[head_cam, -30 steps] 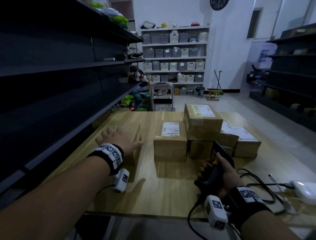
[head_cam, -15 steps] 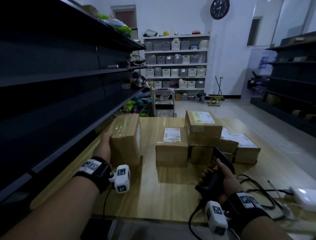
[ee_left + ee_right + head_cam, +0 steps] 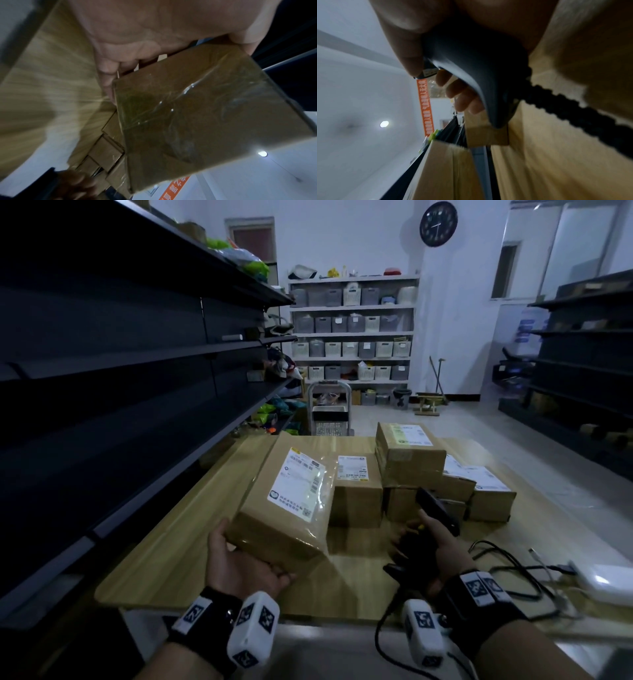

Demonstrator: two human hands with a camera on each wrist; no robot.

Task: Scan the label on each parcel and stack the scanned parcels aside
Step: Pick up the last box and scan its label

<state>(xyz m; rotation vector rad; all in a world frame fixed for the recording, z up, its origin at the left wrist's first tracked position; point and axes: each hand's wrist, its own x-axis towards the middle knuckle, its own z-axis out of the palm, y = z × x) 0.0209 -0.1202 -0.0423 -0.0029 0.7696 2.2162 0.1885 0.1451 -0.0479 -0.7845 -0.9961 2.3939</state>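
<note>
Parcel [image 3: 287, 501], taped brown carton, label up: gripped from beneath in left hand [image 3: 245, 568], raised over near-left table [image 3: 178, 529], unscanned by appearance; scanner [image 3: 436, 510] clasped in right hand [image 3: 435, 556]; further parcels [image 3: 411, 460] clustered far right, apparently pending.

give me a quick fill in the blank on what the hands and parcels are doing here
1. The left hand holds a parcel whose white label faces ____.
2. The right hand grips a black ____.
3. On the wall hangs a round ____.
4. The cable lies on the wooden ____.

Missing words: up; scanner; clock; table
</note>
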